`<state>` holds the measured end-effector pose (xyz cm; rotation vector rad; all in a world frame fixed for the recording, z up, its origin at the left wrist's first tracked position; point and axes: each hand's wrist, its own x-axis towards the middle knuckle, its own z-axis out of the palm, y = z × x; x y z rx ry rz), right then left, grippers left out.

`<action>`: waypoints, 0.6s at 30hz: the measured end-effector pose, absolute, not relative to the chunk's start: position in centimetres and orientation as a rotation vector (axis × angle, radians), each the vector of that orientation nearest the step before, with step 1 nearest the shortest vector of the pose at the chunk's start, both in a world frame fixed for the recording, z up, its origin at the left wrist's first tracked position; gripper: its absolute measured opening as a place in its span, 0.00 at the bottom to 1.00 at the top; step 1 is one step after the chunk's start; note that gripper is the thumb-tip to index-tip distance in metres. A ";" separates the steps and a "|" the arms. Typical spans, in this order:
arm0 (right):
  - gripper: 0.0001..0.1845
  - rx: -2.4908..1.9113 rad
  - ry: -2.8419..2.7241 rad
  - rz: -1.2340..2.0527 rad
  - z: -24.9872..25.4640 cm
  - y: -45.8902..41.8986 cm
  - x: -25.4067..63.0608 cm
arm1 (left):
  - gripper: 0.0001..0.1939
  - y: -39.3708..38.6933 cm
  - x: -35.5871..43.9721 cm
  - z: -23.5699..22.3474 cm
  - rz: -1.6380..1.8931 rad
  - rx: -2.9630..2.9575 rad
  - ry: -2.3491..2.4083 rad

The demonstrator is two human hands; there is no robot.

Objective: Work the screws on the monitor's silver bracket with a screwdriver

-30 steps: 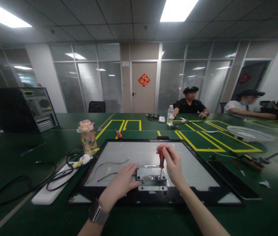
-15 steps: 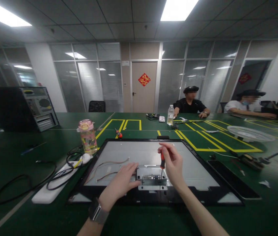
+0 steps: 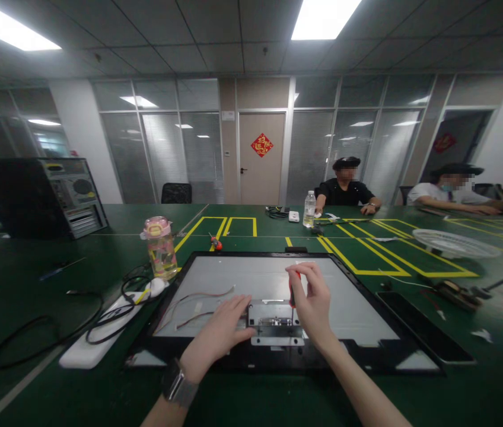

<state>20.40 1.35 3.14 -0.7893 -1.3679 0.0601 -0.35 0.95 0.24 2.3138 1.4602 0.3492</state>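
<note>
My right hand (image 3: 316, 299) grips a red and black screwdriver (image 3: 293, 292), held nearly upright with its shaft down at a metal bracket (image 3: 273, 313). Whether the tip sits in a screw is too small to tell. Against the bracket's left side rests my left hand (image 3: 225, 326), fingers stretched out and lying flat. Bracket and hands are over the middle of a flat display panel (image 3: 344, 296), grey with a black frame, lying on the green table. Thin wires (image 3: 193, 295) run over the panel's left part.
Left of the panel are a white power strip (image 3: 94, 344), black cables (image 3: 49, 317) and a pink-lidded bottle (image 3: 161, 252). A black phone (image 3: 424, 326) lies to the right, near a tool (image 3: 458, 293). A computer case (image 3: 20, 196) stands far left. Two people (image 3: 347, 190) sit across the table.
My right hand and the screwdriver have shifted slightly, and the hand covers more of the handle. My left hand stays at the bracket. The view has moved a little.
</note>
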 end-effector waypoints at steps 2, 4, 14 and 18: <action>0.10 -0.798 -1.354 0.096 3.0 1.4 20.5 | 0.33 1.0 -0.4 0.1 0.357 2.315 1.458; 0.12 -0.798 -1.343 0.132 2.9 1.4 20.5 | 0.33 1.1 -0.4 0.0 0.363 2.317 1.457; 0.07 -0.741 -1.392 -0.088 3.1 0.8 19.9 | 0.33 0.9 -0.3 0.2 0.365 2.326 1.454; 0.11 -0.735 -1.405 -0.014 2.9 0.8 20.0 | 0.34 0.9 -0.3 0.3 0.359 2.318 1.456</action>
